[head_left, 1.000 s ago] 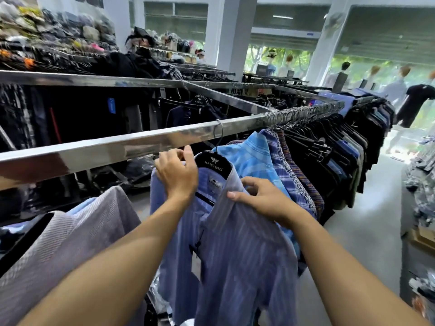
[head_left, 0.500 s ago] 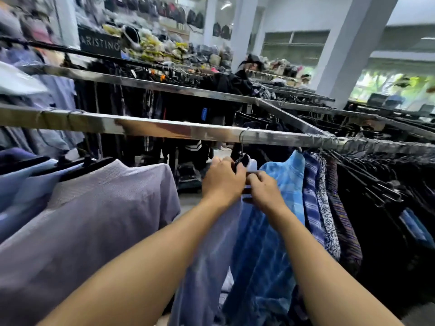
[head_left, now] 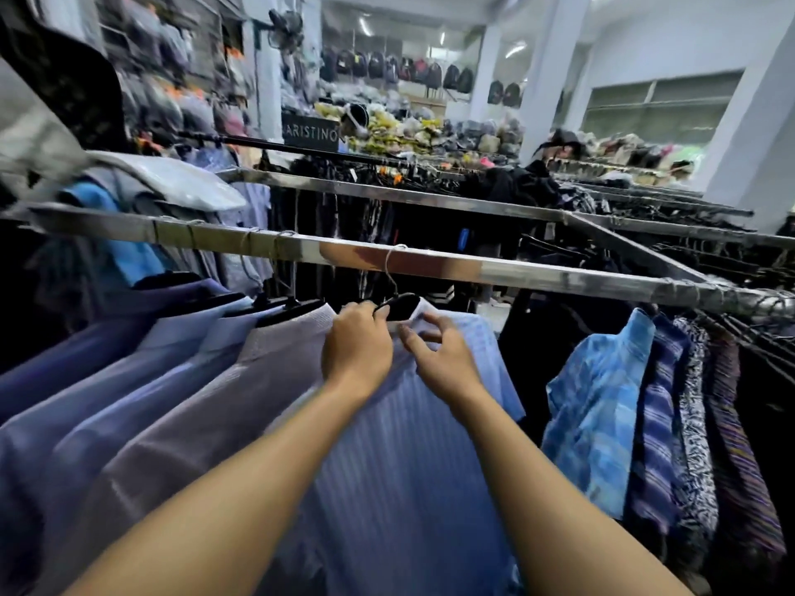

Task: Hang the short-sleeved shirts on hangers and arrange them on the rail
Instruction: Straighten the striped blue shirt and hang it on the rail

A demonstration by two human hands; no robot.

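Note:
A blue striped short-sleeved shirt (head_left: 408,458) hangs on a black hanger (head_left: 400,304) whose wire hook is over the shiny metal rail (head_left: 537,275). My left hand (head_left: 357,348) grips the hanger's neck and the shirt's collar. My right hand (head_left: 443,359) rests on the shirt's right shoulder with its fingers loosely curled at the collar. A grey-lilac shirt (head_left: 206,423) hangs directly to the left, touching the striped one.
Several blue and lilac shirts (head_left: 86,380) fill the rail on the left. A bright blue patterned shirt (head_left: 602,415) and dark patterned ones (head_left: 697,423) hang on the right, with a gap between. Further rails (head_left: 387,193) and heaped stock stand behind.
The striped shirt on its hanger has slid left along the rail, away from the bright blue shirt and up against the grey-lilac one. My view has swung left with it.

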